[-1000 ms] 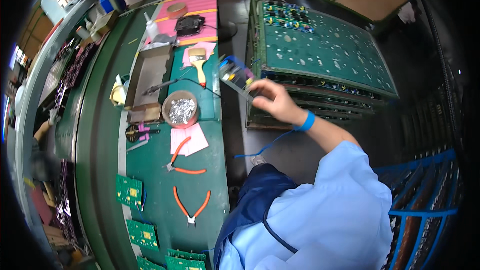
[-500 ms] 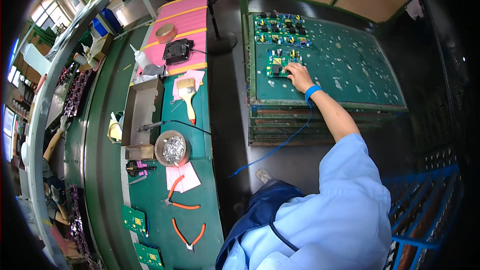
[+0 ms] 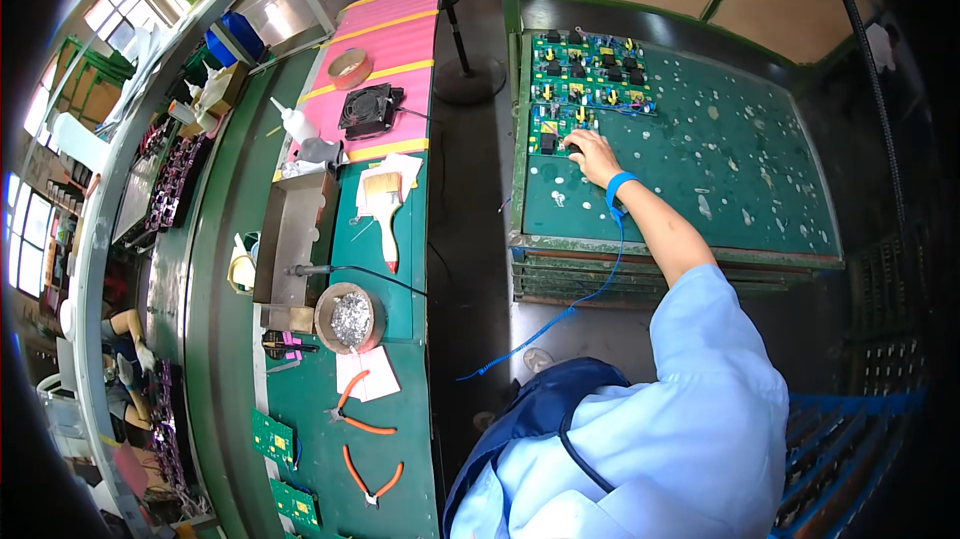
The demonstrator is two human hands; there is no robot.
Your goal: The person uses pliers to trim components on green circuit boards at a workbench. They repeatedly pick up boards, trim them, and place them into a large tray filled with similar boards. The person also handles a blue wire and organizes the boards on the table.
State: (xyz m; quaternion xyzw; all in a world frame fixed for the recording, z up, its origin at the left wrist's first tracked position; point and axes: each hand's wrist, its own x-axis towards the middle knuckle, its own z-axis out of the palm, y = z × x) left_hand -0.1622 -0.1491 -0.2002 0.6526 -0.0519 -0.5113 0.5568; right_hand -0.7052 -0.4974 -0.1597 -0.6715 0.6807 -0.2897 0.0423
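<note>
My right hand (image 3: 594, 156), with a blue wrist strap (image 3: 621, 181) and coiled cord, reaches over the green, spotted top of a rack (image 3: 700, 154). Its fingers are closed on the lower right part of a green circuit board (image 3: 549, 129) with black and yellow parts; the fingertips partly cover the board. Just beyond it, further populated circuit boards (image 3: 590, 69) lie side by side in rows at the top's far left corner. My left hand does not show.
Left of a floor gap stands a green workbench with a soldering iron (image 3: 310, 270), a tin of metallic scraps (image 3: 350, 321), a brush (image 3: 383, 214), orange-handled cutters (image 3: 372, 479), a small fan (image 3: 368, 111) and green boards (image 3: 273, 437). Another person's hands (image 3: 145, 356) are at the far left.
My right hand has slid the circuit board away from me, closer to the rows of boards. The whole view has shifted slightly.
</note>
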